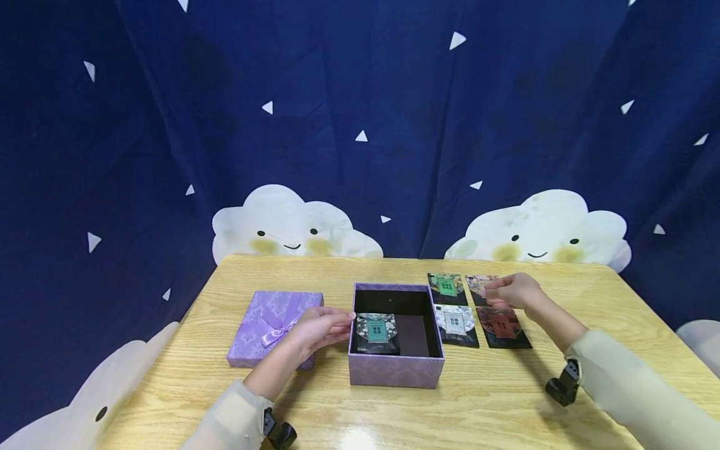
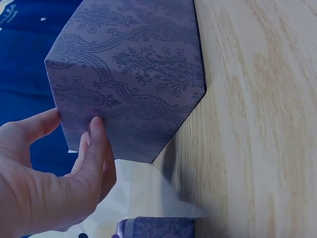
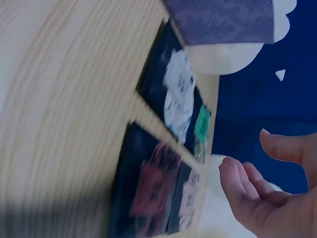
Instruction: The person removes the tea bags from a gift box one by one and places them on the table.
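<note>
A purple patterned gift box (image 1: 396,371) stands uncovered on the table, with a black packet with a teal label (image 1: 377,333) inside at its left. My left hand (image 1: 322,328) grips the box's left wall, thumb at the rim and fingertips on the outer side (image 2: 133,94). To the right of the box, my right hand (image 1: 516,291) hovers over the packets, thumb and fingers apart, holding nothing. Nearest it are a pink-topped packet (image 1: 475,286), partly hidden by the hand, and a red-labelled packet (image 1: 502,327). Beside these lie a green-labelled packet (image 1: 447,288) and a white-labelled packet (image 1: 457,324).
The purple lid (image 1: 254,325) with its ribbon bow lies left of the box, partly behind the left forearm. A light wooden table (image 1: 450,412) carries everything. Behind it hangs a dark blue curtain (image 1: 315,150) with white clouds and triangles.
</note>
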`<state>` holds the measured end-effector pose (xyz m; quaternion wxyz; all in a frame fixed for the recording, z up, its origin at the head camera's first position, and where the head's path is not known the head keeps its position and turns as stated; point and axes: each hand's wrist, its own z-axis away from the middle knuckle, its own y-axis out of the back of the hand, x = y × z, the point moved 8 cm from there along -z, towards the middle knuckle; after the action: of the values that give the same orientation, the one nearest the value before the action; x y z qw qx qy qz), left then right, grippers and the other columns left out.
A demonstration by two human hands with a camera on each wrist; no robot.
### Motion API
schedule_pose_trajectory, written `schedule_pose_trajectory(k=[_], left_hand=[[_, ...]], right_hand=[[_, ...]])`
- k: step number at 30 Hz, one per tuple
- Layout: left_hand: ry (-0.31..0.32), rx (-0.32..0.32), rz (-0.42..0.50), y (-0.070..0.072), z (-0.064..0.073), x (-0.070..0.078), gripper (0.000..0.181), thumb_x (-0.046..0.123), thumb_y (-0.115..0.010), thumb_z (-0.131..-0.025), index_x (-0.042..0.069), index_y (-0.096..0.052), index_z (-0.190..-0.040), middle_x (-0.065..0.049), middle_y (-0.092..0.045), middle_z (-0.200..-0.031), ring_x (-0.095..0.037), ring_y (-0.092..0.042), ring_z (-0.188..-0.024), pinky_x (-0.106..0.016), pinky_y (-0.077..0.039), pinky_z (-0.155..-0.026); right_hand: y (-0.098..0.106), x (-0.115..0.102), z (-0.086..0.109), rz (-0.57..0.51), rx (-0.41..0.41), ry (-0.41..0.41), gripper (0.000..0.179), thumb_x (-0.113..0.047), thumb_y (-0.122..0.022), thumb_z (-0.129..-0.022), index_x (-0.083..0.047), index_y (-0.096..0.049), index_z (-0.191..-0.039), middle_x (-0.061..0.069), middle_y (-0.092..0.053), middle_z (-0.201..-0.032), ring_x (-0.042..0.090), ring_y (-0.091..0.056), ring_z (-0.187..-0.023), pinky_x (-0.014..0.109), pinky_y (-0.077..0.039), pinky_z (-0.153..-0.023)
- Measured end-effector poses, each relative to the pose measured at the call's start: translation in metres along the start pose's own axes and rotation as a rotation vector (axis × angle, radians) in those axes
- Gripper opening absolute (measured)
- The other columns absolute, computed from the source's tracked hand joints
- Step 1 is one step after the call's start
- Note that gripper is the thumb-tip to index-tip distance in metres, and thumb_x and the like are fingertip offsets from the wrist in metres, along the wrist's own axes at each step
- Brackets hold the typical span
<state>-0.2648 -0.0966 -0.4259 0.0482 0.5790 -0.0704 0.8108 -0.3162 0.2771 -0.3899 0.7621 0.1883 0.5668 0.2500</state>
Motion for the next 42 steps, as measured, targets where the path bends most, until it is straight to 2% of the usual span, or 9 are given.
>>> schedule_pose_trajectory(k=[5, 8, 16, 21, 26, 32, 35, 39, 42], left_hand=[[0.007, -0.001, -0.003, 0.001, 0.001, 0.000, 0.034, 0.009, -0.065, -0.088, -0.012, -0.057, -0.113, -0.023, -0.067, -0.108, -0.012, -0.068, -0.080, -0.024, -0.063, -0.081], [0.006, -0.002, -0.004, 0.001, 0.000, 0.000, 0.033, 0.009, -0.065, -0.089, -0.013, -0.056, -0.113, -0.023, -0.067, -0.109, -0.011, -0.068, -0.079, -0.024, -0.062, -0.082], [0.000, -0.018, 0.012, 0.000, -0.001, 0.002, 0.033, 0.008, -0.064, -0.089, -0.013, -0.055, -0.114, -0.024, -0.067, -0.111, -0.014, -0.069, -0.084, -0.026, -0.062, -0.085], [-0.009, -0.022, 0.013, 0.000, 0.000, 0.003, 0.033, 0.007, -0.064, -0.089, -0.013, -0.055, -0.113, -0.018, -0.070, -0.103, -0.012, -0.069, -0.082, -0.027, -0.062, -0.086], [-0.011, -0.032, 0.014, -0.001, 0.001, 0.003, 0.033, 0.007, -0.063, -0.090, -0.013, -0.055, -0.113, -0.013, -0.071, -0.099, -0.011, -0.068, -0.081, -0.026, -0.062, -0.086], [-0.015, -0.037, 0.025, -0.001, 0.000, 0.001, 0.032, 0.006, -0.063, -0.089, -0.014, -0.054, -0.112, -0.010, -0.071, -0.093, -0.011, -0.068, -0.080, -0.025, -0.062, -0.084], [-0.016, -0.034, 0.022, -0.002, -0.001, 0.001, 0.034, 0.007, -0.064, -0.088, -0.014, -0.054, -0.114, -0.014, -0.071, -0.097, -0.011, -0.068, -0.081, -0.025, -0.062, -0.084], [-0.008, -0.021, 0.013, -0.002, -0.002, 0.000, 0.035, 0.008, -0.065, -0.088, -0.013, -0.055, -0.113, -0.020, -0.069, -0.105, -0.013, -0.068, -0.082, -0.025, -0.062, -0.082], [0.000, -0.016, 0.014, -0.001, -0.001, 0.000, 0.033, 0.008, -0.065, -0.088, -0.012, -0.056, -0.112, -0.020, -0.069, -0.105, -0.013, -0.068, -0.082, -0.024, -0.062, -0.081]], right_hand=[[-0.017, -0.022, 0.002, -0.135, -0.099, 0.039, 0.050, -0.012, -0.063, -0.091, 0.019, -0.047, -0.128, 0.001, -0.072, -0.087, 0.001, -0.068, -0.069, 0.024, -0.063, -0.074], [-0.026, -0.036, 0.004, -0.185, -0.146, 0.053, 0.052, -0.014, -0.063, -0.092, 0.019, -0.046, -0.129, -0.007, -0.070, -0.080, 0.001, -0.068, -0.070, 0.021, -0.063, -0.075], [-0.047, -0.063, 0.011, -0.275, -0.256, 0.076, 0.053, -0.014, -0.059, -0.094, 0.020, -0.041, -0.132, -0.005, -0.072, -0.083, 0.003, -0.070, -0.077, 0.025, -0.062, -0.084], [-0.058, -0.078, 0.013, -0.300, -0.295, 0.104, 0.053, -0.013, -0.058, -0.095, 0.020, -0.040, -0.133, -0.004, -0.071, -0.087, 0.003, -0.069, -0.080, 0.028, -0.061, -0.089], [-0.069, -0.094, 0.016, -0.282, -0.300, 0.116, 0.049, -0.014, -0.057, -0.095, 0.017, -0.044, -0.131, 0.010, -0.072, -0.102, 0.008, -0.071, -0.088, 0.031, -0.060, -0.091], [-0.087, -0.110, 0.022, -0.253, -0.342, 0.131, 0.046, -0.013, -0.057, -0.095, 0.016, -0.047, -0.129, 0.024, -0.064, -0.122, 0.017, -0.070, -0.099, 0.035, -0.058, -0.094], [-0.094, -0.115, 0.024, -0.253, -0.359, 0.123, 0.045, -0.012, -0.058, -0.095, 0.017, -0.047, -0.128, 0.022, -0.068, -0.115, 0.016, -0.071, -0.095, 0.034, -0.059, -0.093], [-0.105, -0.120, 0.025, -0.244, -0.398, 0.118, 0.043, -0.010, -0.056, -0.095, 0.018, -0.047, -0.127, 0.007, -0.072, -0.093, 0.008, -0.070, -0.082, 0.027, -0.062, -0.085], [-0.114, -0.122, 0.025, -0.234, -0.428, 0.105, 0.043, -0.009, -0.055, -0.096, 0.019, -0.046, -0.128, -0.001, -0.069, -0.082, 0.004, -0.067, -0.073, 0.024, -0.063, -0.079]])
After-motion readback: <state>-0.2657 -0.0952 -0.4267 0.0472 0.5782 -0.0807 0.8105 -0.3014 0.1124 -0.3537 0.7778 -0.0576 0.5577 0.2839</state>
